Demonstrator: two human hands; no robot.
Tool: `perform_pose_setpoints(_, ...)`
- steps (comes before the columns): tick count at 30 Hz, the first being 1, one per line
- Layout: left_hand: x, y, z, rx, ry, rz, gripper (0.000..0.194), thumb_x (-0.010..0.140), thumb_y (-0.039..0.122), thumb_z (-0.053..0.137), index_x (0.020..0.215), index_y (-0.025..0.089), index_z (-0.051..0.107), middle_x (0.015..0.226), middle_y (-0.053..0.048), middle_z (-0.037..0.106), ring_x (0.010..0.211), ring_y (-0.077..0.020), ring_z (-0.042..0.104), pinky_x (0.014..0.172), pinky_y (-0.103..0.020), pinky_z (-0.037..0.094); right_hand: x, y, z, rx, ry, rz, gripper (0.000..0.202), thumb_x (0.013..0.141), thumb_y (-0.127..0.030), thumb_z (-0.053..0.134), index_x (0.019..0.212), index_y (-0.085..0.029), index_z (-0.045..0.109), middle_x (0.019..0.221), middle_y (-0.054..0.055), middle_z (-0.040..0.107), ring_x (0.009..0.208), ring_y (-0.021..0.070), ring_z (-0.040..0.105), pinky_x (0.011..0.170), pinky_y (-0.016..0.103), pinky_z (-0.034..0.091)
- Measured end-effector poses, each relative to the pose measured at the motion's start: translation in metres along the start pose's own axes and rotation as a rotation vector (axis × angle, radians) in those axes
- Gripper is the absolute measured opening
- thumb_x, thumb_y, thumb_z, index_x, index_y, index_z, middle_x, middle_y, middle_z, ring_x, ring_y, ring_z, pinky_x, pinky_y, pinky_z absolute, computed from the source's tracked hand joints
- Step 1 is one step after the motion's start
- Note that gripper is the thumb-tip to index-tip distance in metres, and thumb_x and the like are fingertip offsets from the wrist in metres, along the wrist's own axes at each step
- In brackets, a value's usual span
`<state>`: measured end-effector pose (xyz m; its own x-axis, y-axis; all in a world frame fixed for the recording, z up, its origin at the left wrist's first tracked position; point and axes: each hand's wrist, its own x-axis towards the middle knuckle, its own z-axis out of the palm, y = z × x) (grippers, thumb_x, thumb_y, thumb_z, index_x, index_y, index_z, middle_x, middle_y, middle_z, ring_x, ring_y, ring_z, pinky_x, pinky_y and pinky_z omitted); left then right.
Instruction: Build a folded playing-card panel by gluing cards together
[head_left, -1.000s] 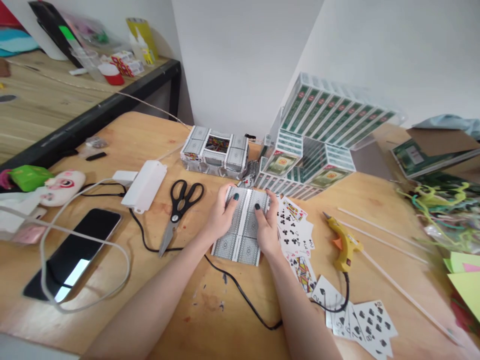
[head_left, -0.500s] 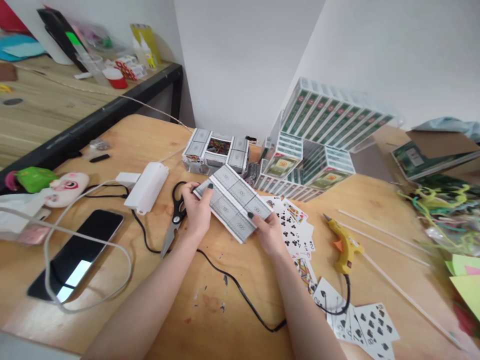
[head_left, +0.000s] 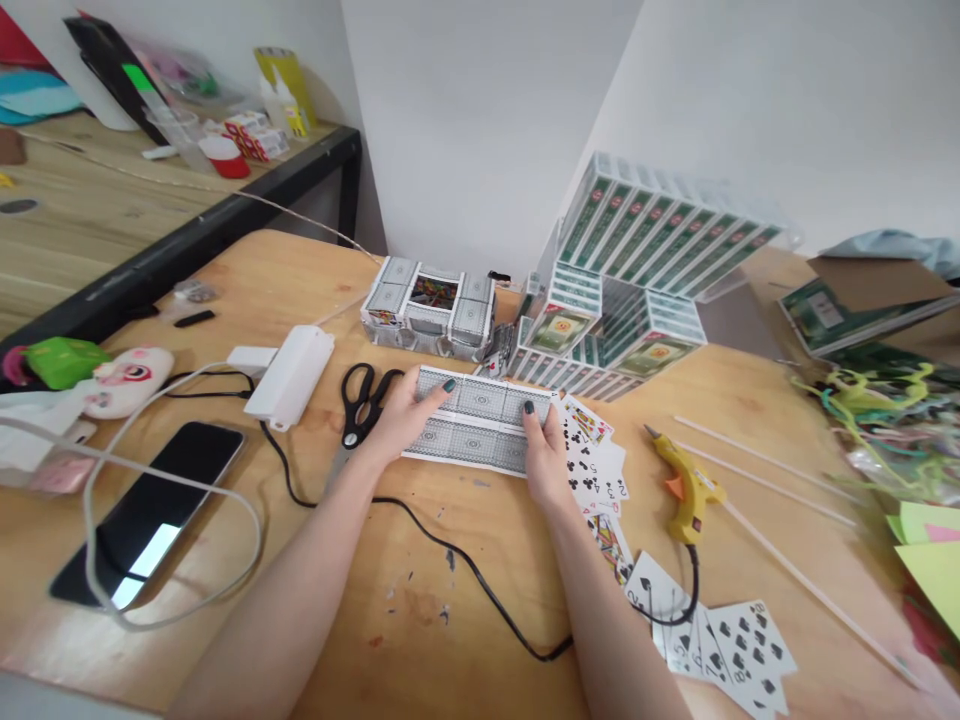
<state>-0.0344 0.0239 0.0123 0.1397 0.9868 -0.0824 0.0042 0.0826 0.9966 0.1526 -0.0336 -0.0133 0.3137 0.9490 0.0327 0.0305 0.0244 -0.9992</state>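
Between my hands is a panel of joined playing cards (head_left: 484,425), grey patterned backs facing up, in two long rows with a pale seam between. My left hand (head_left: 409,415) grips its left end, thumb on top. My right hand (head_left: 546,445) holds the right end the same way; the fingers underneath are hidden. Just beyond stands a box built of playing cards (head_left: 431,310) with a square opening in its top. Black-handled scissors (head_left: 364,405) lie left of my left hand, partly covered by it. Loose face-up playing cards (head_left: 596,465) spread beside my right hand.
To the right lie a yellow glue gun (head_left: 691,490) and white glue sticks (head_left: 765,485). Stacked green card packs (head_left: 660,230) rise behind. On the left are a phone (head_left: 150,515), a white power strip (head_left: 291,375) and looped cables. A black cord (head_left: 480,580) crosses the table near my forearms.
The card panel has turned from a slant to nearly level, its right end swinging up and away. Both hands keep hold of it, and my right hand has moved slightly farther from me.
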Motion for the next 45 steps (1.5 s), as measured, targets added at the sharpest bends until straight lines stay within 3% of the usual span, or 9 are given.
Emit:
perform_pose_setpoints(7, 0.0, -0.011, 0.0, 0.164, -0.038, 0.078, 0.03, 0.08, 0.036, 0.057, 0.104, 0.019, 0.051, 0.106, -0.004, 0.064, 0.102, -0.0204, 0.059, 0.09, -0.035, 0.046, 0.001, 0.002, -0.003, -0.005, 0.012, 0.046, 0.037, 0.082, -0.05, 0.051, 0.105, -0.022, 0.059, 0.1, 0.004, 0.067, 0.101, 0.0228, 0.057, 0.093, 0.039, 0.041)
perform_pose_setpoints(12, 0.0, -0.016, 0.002, 0.173, 0.007, 0.091, 0.029, 0.08, 0.035, 0.057, 0.104, 0.019, 0.052, 0.105, -0.004, 0.064, 0.101, -0.0203, 0.059, 0.091, -0.035, 0.045, 0.002, -0.007, -0.002, 0.097, -0.002, 0.079, 0.029, 0.081, -0.044, 0.056, 0.101, -0.024, 0.06, 0.104, 0.003, 0.066, 0.104, 0.022, 0.056, 0.094, 0.037, 0.041)
perform_pose_setpoints(19, 0.005, -0.01, 0.004, -0.05, 0.229, 0.091, 0.038, 0.074, 0.026, 0.06, 0.111, 0.022, 0.053, 0.112, -0.004, 0.059, 0.102, -0.0196, 0.056, 0.089, -0.033, 0.044, 0.0, -0.022, -0.005, 0.566, -0.171, 0.276, 0.031, 0.064, -0.02, 0.073, 0.092, -0.027, 0.061, 0.089, -0.005, 0.068, 0.08, 0.0169, 0.065, 0.082, 0.036, 0.052)
perform_pose_setpoints(25, 0.001, -0.015, 0.015, -0.127, 0.346, -0.016, 0.025, 0.073, 0.029, 0.059, 0.096, 0.022, 0.053, 0.091, -0.001, 0.06, 0.087, -0.0181, 0.058, 0.077, -0.032, 0.047, -0.008, -0.025, 0.009, 0.595, -0.222, 0.367, 0.046, 0.063, -0.02, 0.077, 0.106, -0.024, 0.061, 0.095, 0.001, 0.071, 0.09, 0.0217, 0.066, 0.079, 0.039, 0.058)
perform_pose_setpoints(30, -0.002, -0.015, 0.017, -0.028, 0.312, 0.008, 0.021, 0.069, 0.032, 0.065, 0.084, 0.02, 0.056, 0.085, -0.001, 0.062, 0.083, -0.0172, 0.059, 0.075, -0.03, 0.047, -0.014, -0.028, 0.012, 0.454, -0.388, 0.467, 0.054, 0.062, -0.026, 0.078, 0.112, -0.022, 0.059, 0.098, 0.004, 0.07, 0.078, 0.0231, 0.069, 0.053, 0.036, 0.063)
perform_pose_setpoints(33, -0.001, -0.011, 0.012, 0.057, 0.221, 0.063, 0.027, 0.074, 0.033, 0.061, 0.097, 0.019, 0.063, 0.096, -0.004, 0.067, 0.088, -0.0192, 0.061, 0.079, -0.032, 0.048, -0.016, -0.027, 0.011, 0.392, -0.429, 0.479, 0.044, 0.062, -0.026, 0.078, 0.102, -0.018, 0.064, 0.091, 0.004, 0.072, 0.069, 0.0212, 0.07, 0.053, 0.035, 0.063)
perform_pose_setpoints(36, 0.0, -0.009, 0.011, 0.107, 0.136, 0.08, 0.029, 0.077, 0.034, 0.059, 0.1, 0.019, 0.068, 0.104, -0.006, 0.07, 0.096, -0.0217, 0.062, 0.085, -0.034, 0.048, -0.018, -0.024, 0.014, 0.384, -0.4, 0.439, 0.045, 0.061, -0.025, 0.078, 0.103, -0.019, 0.064, 0.086, 0.003, 0.072, 0.069, 0.0207, 0.07, 0.057, 0.037, 0.064)
perform_pose_setpoints(45, -0.005, -0.006, 0.016, 0.193, 0.182, 0.1, 0.026, 0.079, 0.031, 0.057, 0.098, 0.018, 0.07, 0.103, -0.006, 0.071, 0.095, -0.0229, 0.064, 0.088, -0.036, 0.049, -0.02, -0.027, 0.021, 0.366, -0.317, 0.37, 0.059, 0.06, -0.028, 0.078, 0.116, -0.022, 0.059, 0.092, 0.003, 0.071, 0.075, 0.0236, 0.068, 0.055, 0.039, 0.063)
